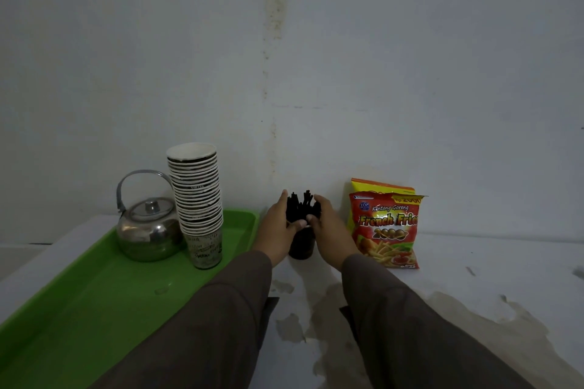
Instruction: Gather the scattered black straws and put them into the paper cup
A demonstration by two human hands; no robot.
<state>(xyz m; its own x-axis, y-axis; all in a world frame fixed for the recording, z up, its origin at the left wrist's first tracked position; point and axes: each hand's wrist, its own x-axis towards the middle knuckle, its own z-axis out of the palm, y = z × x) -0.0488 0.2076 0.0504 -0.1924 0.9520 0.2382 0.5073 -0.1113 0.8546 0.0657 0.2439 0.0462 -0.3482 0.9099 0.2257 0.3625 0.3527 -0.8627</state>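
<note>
A bundle of black straws (pixel 300 207) stands upright in a dark paper cup (pixel 301 248) on the white counter, close to the back wall. My left hand (pixel 278 227) wraps the left side of the bundle, thumb across its front. My right hand (pixel 328 227) cups the right side, thumb also in front. Both hands hold the straws together just above the cup's rim, which they hide. The straw tips fan out above my fingers.
A green tray (pixel 94 309) at the left carries a steel kettle (pixel 148 227) and a tall stack of paper cups (pixel 199 202). A red French Fries snack bag (pixel 387 227) leans on the wall right of the cup. The counter (pixel 474 262) shows stains near the front.
</note>
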